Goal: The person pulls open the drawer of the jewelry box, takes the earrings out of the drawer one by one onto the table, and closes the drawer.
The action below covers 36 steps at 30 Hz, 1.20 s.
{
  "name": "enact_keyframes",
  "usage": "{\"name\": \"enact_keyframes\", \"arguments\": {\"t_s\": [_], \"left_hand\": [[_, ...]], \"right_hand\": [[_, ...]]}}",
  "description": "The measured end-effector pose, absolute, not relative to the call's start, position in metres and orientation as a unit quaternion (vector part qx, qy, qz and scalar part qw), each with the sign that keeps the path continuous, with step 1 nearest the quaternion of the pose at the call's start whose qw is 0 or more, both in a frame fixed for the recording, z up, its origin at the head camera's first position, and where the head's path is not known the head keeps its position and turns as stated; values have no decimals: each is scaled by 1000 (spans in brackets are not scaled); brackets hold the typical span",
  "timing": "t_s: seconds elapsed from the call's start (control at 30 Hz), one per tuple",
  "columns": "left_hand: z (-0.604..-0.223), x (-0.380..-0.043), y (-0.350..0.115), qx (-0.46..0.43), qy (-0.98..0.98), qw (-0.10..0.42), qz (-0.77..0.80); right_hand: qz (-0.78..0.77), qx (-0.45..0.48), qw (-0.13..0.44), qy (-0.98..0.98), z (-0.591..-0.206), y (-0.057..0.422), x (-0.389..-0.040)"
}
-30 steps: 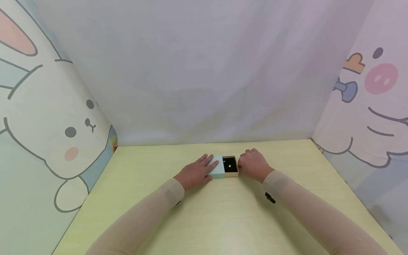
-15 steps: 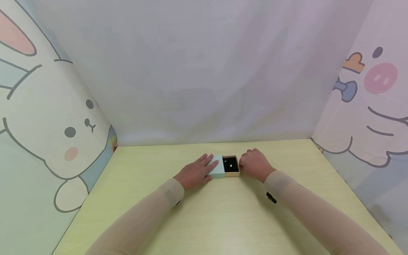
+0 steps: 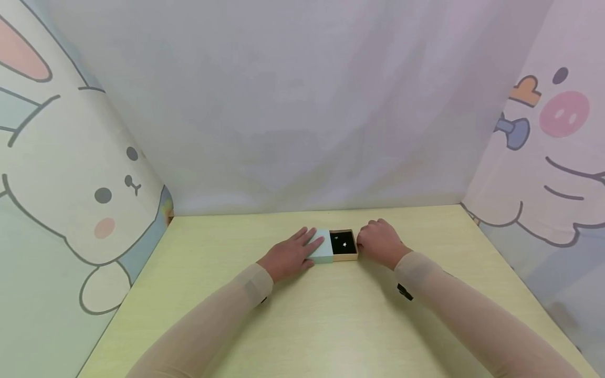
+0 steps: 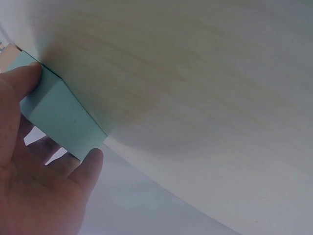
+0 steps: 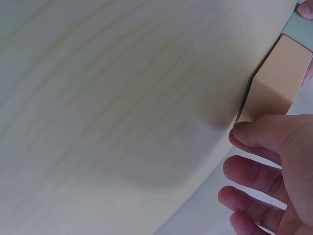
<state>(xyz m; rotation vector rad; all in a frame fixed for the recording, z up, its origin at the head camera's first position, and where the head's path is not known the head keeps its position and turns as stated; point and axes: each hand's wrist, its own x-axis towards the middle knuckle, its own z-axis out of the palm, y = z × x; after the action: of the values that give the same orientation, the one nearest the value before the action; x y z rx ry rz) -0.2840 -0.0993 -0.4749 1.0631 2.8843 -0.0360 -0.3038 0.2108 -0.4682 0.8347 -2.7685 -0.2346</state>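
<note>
A small drawer box lies on the table. My left hand (image 3: 289, 256) holds its pale mint-green sleeve (image 3: 323, 251), fingers spread over the top and thumb along the near side, as the left wrist view also shows. From the sleeve's right end sticks out a tan drawer (image 5: 275, 78) with a black insert (image 3: 339, 247). Tiny shiny pieces lie on the insert; one star-shaped piece (image 3: 344, 244) shows. My right hand (image 3: 382, 242) pinches the drawer's right end between thumb and forefinger, its other fingers loosely bent. The drawer's left part is hidden inside the sleeve.
The light wood table (image 3: 302, 320) spreads around the box. A plain pale curtain (image 3: 302, 115) hangs behind its far edge. Printed cloth with a rabbit (image 3: 71, 157) stands at the left, and one with a pig (image 3: 543, 173) at the right.
My right hand has moved slightly right, drawing the drawer farther out of the sleeve. More of the black insert shows. The left hand and the sleeve have stayed in place.
</note>
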Motion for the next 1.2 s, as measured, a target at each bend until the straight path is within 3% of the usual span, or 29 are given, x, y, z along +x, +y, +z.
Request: {"name": "enact_keyframes", "arguments": {"t_s": [1.2], "left_hand": [[-473,-285,-100,346,937,39,-10]], "right_hand": [[-81,276,107,-952,-471,216,-305]]}}
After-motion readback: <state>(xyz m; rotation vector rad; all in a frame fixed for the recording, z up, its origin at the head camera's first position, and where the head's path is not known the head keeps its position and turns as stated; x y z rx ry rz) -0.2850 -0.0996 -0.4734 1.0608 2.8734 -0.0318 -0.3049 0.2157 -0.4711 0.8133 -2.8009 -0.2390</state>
